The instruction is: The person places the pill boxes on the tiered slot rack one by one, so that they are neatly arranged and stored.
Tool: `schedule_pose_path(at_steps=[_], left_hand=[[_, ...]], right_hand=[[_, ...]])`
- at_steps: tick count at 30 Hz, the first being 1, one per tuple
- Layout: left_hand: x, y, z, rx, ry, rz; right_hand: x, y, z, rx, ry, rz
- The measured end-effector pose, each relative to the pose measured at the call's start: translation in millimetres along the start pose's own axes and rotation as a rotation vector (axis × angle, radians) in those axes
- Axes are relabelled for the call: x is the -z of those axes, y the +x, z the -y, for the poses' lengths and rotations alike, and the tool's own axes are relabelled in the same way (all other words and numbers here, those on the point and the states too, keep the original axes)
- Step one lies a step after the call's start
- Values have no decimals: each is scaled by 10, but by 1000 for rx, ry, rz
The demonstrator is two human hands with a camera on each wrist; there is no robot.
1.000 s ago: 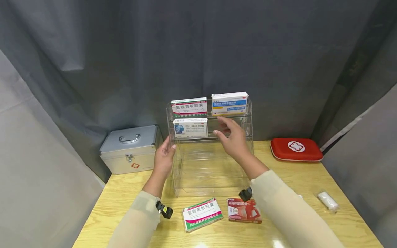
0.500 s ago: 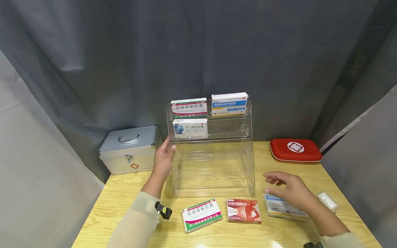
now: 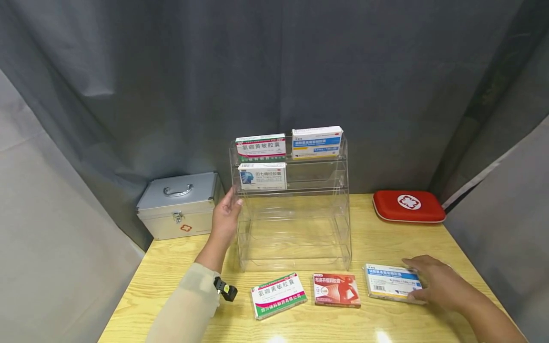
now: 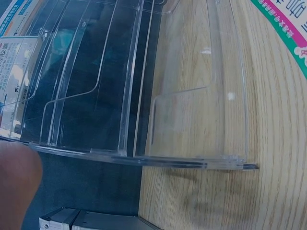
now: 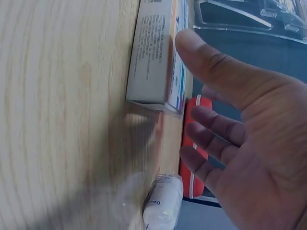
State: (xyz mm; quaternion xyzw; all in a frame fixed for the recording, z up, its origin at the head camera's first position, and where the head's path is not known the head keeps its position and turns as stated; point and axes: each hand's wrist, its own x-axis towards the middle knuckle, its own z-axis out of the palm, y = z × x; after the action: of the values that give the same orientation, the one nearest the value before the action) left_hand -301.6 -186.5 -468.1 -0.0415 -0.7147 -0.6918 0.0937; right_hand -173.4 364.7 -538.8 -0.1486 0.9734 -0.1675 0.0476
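A clear acrylic tiered rack [image 3: 296, 264] stands mid-table. My left hand [image 3: 225, 221] rests against its left side, fingers extended along the panel; in the left wrist view only part of that hand shows at the edge. My right hand [image 3: 439, 283] is at the right end of a white-and-blue medicine box [image 3: 392, 282] lying on the table. In the right wrist view its thumb is beside the box and the fingers are apart, not closed on it. A green-and-white medicine box [image 3: 279, 295] and a red medicine box [image 3: 336, 290] lie in front of the rack.
The rack's upper tiers hold a green-and-white box [image 3: 260, 148], a blue-and-white box [image 3: 316, 143] and a white box [image 3: 262, 176]. A silver case [image 3: 177, 209] stands left, a red case [image 3: 409, 206] back right. A wrapped white roll [image 5: 163, 203] lies near my right hand.
My right hand has left the rack's second tier and moved down and right to the white-and-blue medicine box on the table. My left hand has stayed at the rack's side.
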Motion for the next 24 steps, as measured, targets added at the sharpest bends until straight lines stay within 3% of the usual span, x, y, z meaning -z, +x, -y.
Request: schedule_pose_path(at_steps=[9, 16, 24], left_hand=[[-2, 4, 6, -1, -18, -5], [15, 6, 16, -9, -8, -8], [1, 12, 20, 1, -27, -8]], right_hand=[[2, 56, -12, -32, -10, 55], [-34, 68, -6, -3, -54, 42], [-54, 94, -27, -76, -24, 86]])
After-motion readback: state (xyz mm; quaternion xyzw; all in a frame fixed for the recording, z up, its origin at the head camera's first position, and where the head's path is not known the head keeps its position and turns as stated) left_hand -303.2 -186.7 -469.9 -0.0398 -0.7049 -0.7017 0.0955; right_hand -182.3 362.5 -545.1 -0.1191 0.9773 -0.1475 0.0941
